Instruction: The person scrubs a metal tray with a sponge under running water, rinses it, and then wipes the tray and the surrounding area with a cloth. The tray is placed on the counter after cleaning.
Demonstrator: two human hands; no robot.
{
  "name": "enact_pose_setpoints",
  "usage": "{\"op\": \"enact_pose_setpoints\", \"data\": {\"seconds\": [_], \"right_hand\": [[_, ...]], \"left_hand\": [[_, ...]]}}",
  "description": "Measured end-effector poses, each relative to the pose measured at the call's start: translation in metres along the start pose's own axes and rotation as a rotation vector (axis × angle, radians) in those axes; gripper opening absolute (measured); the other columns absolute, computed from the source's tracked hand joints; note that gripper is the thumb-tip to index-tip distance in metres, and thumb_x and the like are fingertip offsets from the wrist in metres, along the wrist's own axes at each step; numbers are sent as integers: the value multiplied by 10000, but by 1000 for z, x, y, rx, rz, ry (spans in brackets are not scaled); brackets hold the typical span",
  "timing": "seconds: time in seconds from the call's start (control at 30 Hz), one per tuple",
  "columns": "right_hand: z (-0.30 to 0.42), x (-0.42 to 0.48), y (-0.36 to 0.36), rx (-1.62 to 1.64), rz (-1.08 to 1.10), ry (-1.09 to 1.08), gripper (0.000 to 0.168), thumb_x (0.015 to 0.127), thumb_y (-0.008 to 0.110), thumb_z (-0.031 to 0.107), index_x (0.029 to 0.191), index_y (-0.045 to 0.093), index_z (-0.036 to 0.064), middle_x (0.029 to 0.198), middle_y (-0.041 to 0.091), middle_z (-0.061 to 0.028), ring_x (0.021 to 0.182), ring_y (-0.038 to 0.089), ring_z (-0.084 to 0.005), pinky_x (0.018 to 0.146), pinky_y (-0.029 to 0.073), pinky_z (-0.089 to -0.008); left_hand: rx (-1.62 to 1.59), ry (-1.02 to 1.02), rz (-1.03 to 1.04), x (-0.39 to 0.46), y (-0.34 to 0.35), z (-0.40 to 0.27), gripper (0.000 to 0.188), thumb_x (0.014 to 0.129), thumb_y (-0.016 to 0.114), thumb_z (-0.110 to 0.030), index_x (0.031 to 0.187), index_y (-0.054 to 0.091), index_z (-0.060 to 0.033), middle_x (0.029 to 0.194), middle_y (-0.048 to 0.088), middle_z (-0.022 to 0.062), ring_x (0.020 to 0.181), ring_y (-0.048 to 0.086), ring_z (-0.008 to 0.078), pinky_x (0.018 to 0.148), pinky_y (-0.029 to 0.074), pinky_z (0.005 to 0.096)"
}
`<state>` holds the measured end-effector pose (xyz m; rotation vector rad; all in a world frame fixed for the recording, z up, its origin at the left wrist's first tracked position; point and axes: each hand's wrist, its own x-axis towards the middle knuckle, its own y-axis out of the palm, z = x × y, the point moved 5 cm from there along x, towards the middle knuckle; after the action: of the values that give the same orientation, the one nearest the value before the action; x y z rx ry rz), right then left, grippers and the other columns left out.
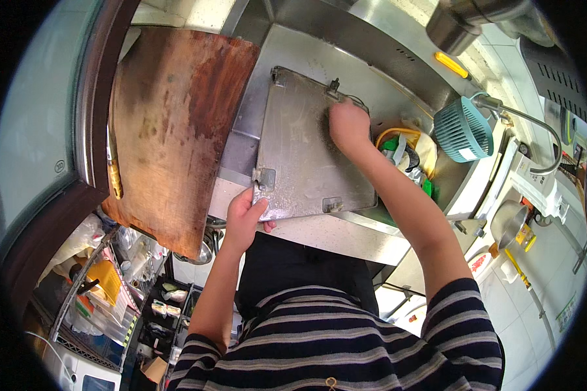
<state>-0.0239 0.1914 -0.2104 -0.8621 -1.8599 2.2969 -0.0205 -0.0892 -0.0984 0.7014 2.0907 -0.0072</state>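
A flat, wet metal panel [303, 141] with several clips near its corners is propped at a tilt over a stainless steel sink [318, 49]. My left hand [244, 215] grips its near left corner, thumb on top and fingertips showing below the edge. Against the panel's far right part rests my right hand [349, 124], fingers curled in, beside a dark clip [333, 85]. Whether something is inside that fist is hidden. Grey smears mark the panel's face.
A large wooden cutting board [176, 127] leans on the left, a knife handle [115, 181] at its outer edge. Right of the panel lie bags [425, 151] and a blue-green plastic basket [462, 129]. A curved faucet [550, 132] and yellow-handled cutter [451, 65] are farther right.
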Motion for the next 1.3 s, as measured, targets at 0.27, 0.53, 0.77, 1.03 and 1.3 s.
{"op": "enact_pose_setpoints", "data": {"seconds": [0.27,0.53,0.77,1.03,1.3], "right_hand": [[28,37,2,212,-282,-59,202,826,540,75,977,674,69,1037,616,-169,899,656,-342,735,549,-437],[31,61,13,102,-183,-25,175,799,578,77,897,713,25,1002,621,-183,860,670,-324,690,567,-429],[8,37,15,104,-68,46,156,814,581,92,882,698,13,956,638,-182,828,683,-328,669,565,-434],[15,-18,3,251,-157,62,149,866,547,118,867,639,1,924,619,-207,787,658,-399,669,545,-480],[-45,-17,13,128,-65,168,176,873,515,112,911,673,45,960,630,-199,833,679,-371,688,555,-485]], "left_hand": [[45,-34,30,0,1,-5,144,989,501,-111,1033,550,18,758,619,96,579,606,150,497,497,267],[45,-3,17,-1,0,1,239,986,490,-166,1111,556,26,768,638,95,546,600,148,477,492,266],[28,-48,16,-2,2,0,270,984,474,-166,1162,542,26,800,645,106,550,611,162,467,490,264],[10,-51,42,0,-1,4,258,987,469,-165,1139,540,30,792,644,117,570,620,172,466,487,272],[15,-91,90,-2,-2,-2,219,997,477,-168,1073,533,29,787,637,118,603,636,182,487,504,284]]}}
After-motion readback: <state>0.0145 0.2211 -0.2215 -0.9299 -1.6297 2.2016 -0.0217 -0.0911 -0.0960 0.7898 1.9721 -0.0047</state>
